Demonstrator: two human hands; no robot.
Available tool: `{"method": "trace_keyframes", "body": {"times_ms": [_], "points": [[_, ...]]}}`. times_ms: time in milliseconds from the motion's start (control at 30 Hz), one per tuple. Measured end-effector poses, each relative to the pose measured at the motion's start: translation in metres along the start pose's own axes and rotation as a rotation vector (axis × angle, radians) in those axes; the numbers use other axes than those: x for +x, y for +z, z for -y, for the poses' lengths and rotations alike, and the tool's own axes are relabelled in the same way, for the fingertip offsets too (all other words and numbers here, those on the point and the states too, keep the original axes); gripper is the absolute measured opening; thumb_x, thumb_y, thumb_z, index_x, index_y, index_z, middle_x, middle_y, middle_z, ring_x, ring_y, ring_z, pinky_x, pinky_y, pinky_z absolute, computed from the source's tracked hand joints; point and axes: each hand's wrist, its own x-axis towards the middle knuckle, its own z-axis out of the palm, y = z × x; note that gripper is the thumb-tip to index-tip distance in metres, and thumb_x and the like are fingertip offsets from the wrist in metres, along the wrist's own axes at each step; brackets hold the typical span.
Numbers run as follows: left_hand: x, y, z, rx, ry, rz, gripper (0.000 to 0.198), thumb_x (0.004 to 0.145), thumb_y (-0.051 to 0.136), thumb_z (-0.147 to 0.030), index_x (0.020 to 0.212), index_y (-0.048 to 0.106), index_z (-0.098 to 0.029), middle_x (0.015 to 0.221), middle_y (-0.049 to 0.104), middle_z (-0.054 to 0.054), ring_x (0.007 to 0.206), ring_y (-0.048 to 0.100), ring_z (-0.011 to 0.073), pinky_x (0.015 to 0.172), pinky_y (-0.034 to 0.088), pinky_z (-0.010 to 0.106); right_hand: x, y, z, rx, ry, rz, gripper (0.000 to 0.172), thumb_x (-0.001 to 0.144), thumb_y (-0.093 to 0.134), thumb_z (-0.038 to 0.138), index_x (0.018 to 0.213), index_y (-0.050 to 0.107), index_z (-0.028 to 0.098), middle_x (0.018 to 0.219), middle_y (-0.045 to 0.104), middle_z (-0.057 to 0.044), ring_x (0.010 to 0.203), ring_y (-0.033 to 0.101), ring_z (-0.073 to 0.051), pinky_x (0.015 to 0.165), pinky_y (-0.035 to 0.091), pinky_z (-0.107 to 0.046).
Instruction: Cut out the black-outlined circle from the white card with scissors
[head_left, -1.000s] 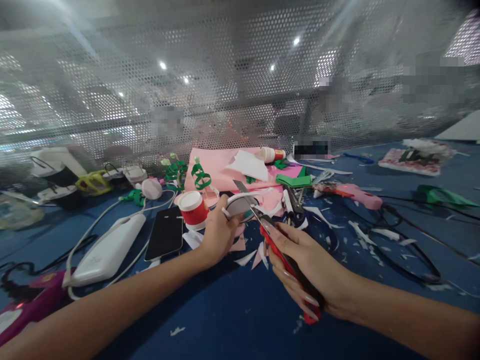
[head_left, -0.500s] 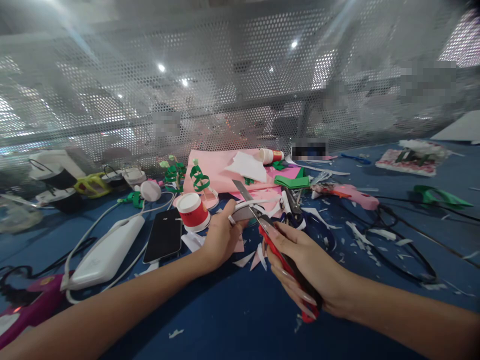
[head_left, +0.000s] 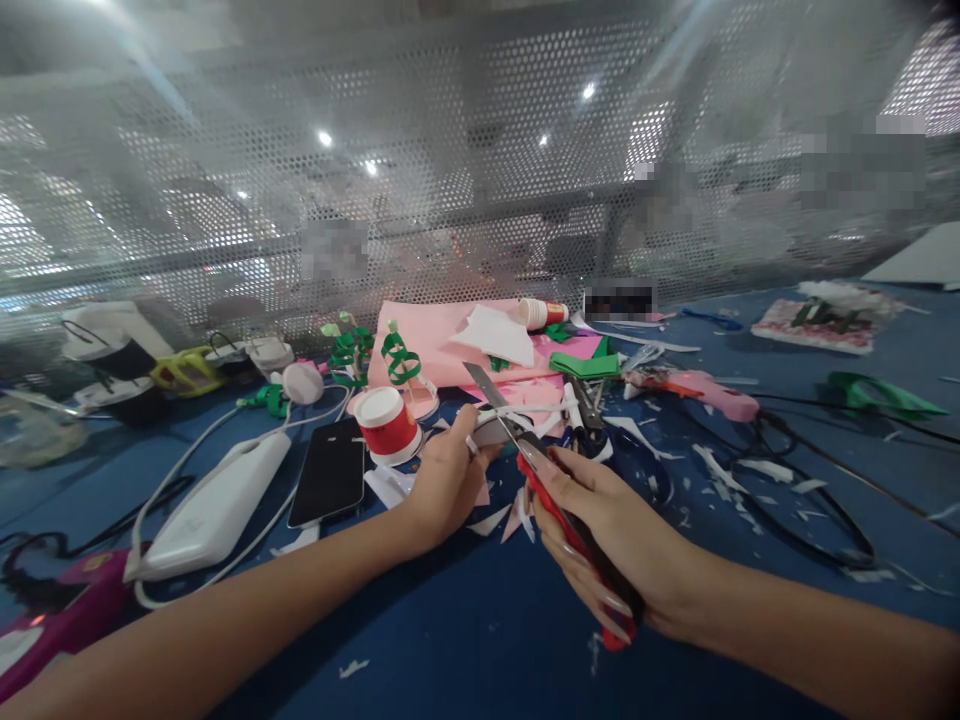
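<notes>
My right hand (head_left: 611,535) is closed around the red and black handles of a pair of scissors (head_left: 525,450), whose blades point up and away to the left. My left hand (head_left: 444,470) pinches a small white paper piece (head_left: 491,425) held between the blades. A thin white strip trails from that piece to the right. Both hands are above the blue table (head_left: 465,640), just in front of a pile of pink paper (head_left: 442,345).
A red and white paper cup (head_left: 386,425), a black phone (head_left: 330,472) and a white power bank (head_left: 214,505) with cables lie to the left. A pink glue gun (head_left: 701,388), black cables and white scraps lie to the right. A perforated screen (head_left: 480,180) stands behind.
The white piece has turned edge-on in my left hand and looks smaller. The scissors have advanced slightly along it. Both hands stayed in about the same place.
</notes>
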Motion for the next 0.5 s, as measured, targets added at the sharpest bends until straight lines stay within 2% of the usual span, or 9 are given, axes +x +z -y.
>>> {"method": "trace_keyframes", "body": {"times_ms": [133,200,367,500], "points": [[0.003,-0.002,-0.001,-0.050,-0.038,0.009,0.027,0.067,0.064,-0.023,0.091,0.051,-0.020,0.069,0.060,0.000,0.061,0.056,0.0155,0.054,0.043,0.025,0.001,-0.001,0.002,0.014,-0.003,-0.010,0.021,0.090,0.040,0.036,0.075,0.041,0.021,0.037,0.041,0.011,0.019,0.027,-0.004,0.019,0.032,-0.014],[0.006,-0.001,0.001,-0.178,-0.065,-0.004,0.031,0.065,0.066,-0.022,0.092,0.051,-0.019,0.075,0.061,0.000,0.065,0.058,0.0154,0.054,0.045,0.024,0.001,-0.002,0.003,0.030,-0.002,-0.006,0.022,0.091,0.038,0.034,0.073,0.040,0.021,0.037,0.041,0.010,0.018,0.027,-0.004,0.018,0.030,-0.014],[0.012,0.003,0.012,-0.505,-0.168,0.038,0.033,0.064,0.067,-0.027,0.092,0.051,-0.019,0.074,0.060,-0.001,0.060,0.059,0.0141,0.049,0.049,0.023,0.003,-0.005,0.006,0.120,-0.009,-0.003,0.026,0.093,0.034,0.030,0.069,0.040,0.020,0.036,0.041,0.010,0.019,0.023,-0.003,0.019,0.029,-0.013],[0.012,0.005,0.014,-0.481,-0.129,0.059,0.027,0.070,0.062,-0.027,0.095,0.053,-0.019,0.073,0.058,-0.001,0.066,0.060,0.0146,0.050,0.049,0.021,0.004,-0.005,0.009,0.135,0.001,0.004,0.031,0.093,0.034,0.031,0.065,0.040,0.020,0.033,0.039,0.009,0.019,0.022,-0.003,0.019,0.028,-0.013]]}}
